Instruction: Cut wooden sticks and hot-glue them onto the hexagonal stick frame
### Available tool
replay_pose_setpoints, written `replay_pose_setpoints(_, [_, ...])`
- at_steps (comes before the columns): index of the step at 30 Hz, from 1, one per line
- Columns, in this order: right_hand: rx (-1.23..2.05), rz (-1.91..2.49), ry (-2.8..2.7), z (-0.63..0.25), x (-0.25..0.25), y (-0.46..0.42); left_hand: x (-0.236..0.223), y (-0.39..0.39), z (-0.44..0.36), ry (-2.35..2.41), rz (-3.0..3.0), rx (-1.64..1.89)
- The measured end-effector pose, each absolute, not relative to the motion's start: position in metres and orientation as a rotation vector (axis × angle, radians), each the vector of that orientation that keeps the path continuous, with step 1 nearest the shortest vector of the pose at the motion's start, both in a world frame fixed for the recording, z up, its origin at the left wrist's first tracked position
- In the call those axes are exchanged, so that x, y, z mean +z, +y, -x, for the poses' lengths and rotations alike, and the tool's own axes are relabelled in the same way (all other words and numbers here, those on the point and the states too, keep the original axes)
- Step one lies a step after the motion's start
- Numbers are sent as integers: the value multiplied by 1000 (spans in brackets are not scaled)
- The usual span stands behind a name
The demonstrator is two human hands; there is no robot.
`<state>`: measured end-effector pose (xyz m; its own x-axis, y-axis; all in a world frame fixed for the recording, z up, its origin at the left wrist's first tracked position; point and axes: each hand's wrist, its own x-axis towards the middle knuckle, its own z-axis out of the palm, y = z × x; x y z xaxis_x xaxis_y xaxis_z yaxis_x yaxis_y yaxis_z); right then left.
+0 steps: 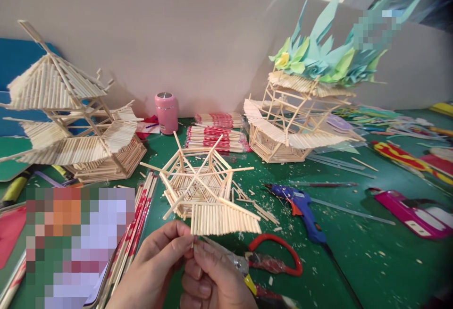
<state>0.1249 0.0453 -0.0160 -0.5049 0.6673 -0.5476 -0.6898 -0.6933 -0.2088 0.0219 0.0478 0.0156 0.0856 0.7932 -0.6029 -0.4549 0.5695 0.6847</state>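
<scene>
My left hand (159, 254) and my right hand (214, 271) meet at the bottom middle, their fingertips pinched together on a thin wooden stick (193, 241). Most of that stick is hidden by the fingers. Just beyond them stands a small six-sided frame of wooden sticks (196, 177), with spokes crossing over its top. A roof panel of sticks laid side by side (224, 219) slopes from its near side, close to my fingertips. Whether the held stick touches this panel I cannot tell. Red-handled scissors (299, 257) lie beside my right hand, partly covered by it.
A blue glue gun (300, 207) lies right of the frame, its cord running forward. Stick pavilions stand at left (56, 82) and right (290, 129). Packs of sticks (215, 138), a pink flask (166, 113) and a magenta power strip (406, 214) are on the green table.
</scene>
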Motion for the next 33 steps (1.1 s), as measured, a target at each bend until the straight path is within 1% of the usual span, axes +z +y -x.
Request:
replay_pose_setpoints(13, [2159,832,36,-123,-17,43,21,48,-22,1130,-385,953])
replay_pose_setpoints(16, [2224,884,-101,-132,-15,41,19,45,-19,1145,-387,965])
replay_pose_setpoints(18, [2225,968,-317,-146,-14,35,15,40,-17,1196,-398,982])
replay_pose_setpoints(19, [2164,1035,-460,-156,-14,31,12,36,-15,1226,-411,993])
replay_pose_setpoints(20, [2017,1114,-657,-168,-14,26,9,33,-15,1253,-430,1007])
replay_pose_setpoints(23, [1264,1422,-1306,-212,-19,14,4,24,-14,1300,-504,1058])
replay_pose_setpoints(25, [931,1488,-1678,-243,-23,9,2,20,-15,1298,-568,1062])
replay_pose_setpoints(27, [656,1591,-1900,-269,-27,8,2,16,-16,1299,-644,1026])
replay_pose_setpoints(29, [608,1696,-2074,-286,-27,8,3,12,-18,1320,-710,989])
replay_pose_setpoints(33, [711,1767,-2326,-292,-18,12,3,3,-24,1367,-757,981])
